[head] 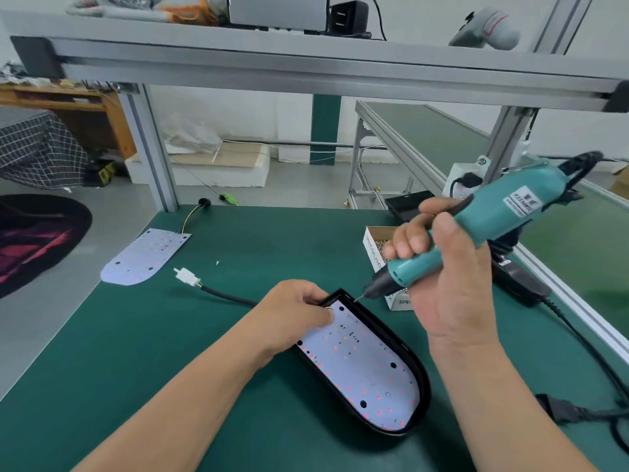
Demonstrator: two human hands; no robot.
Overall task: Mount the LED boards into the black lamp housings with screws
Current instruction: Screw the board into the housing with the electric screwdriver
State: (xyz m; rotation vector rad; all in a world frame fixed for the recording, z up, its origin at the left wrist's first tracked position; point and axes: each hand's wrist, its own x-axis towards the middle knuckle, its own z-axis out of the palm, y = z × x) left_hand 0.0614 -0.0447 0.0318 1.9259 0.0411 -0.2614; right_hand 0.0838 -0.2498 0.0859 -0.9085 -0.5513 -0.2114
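A black lamp housing (420, 376) lies on the green mat, and a white LED board (360, 366) with red and orange dots sits inside it. My left hand (299, 315) presses on the housing's far left corner, fingers on the board's edge. My right hand (446, 284) grips a teal electric screwdriver (493, 219), tilted, with its bit just above the housing's far corner. A second LED board (144, 257) lies loose at the mat's far left. The housing's black cable ends in a white connector (185, 276).
An open cardboard box of screws (376, 245) stands behind the screwdriver tip. A black power cord (585, 349) trails along the right side. An aluminium frame post (153, 148) rises at the back left, and a shelf beam (306, 69) runs overhead.
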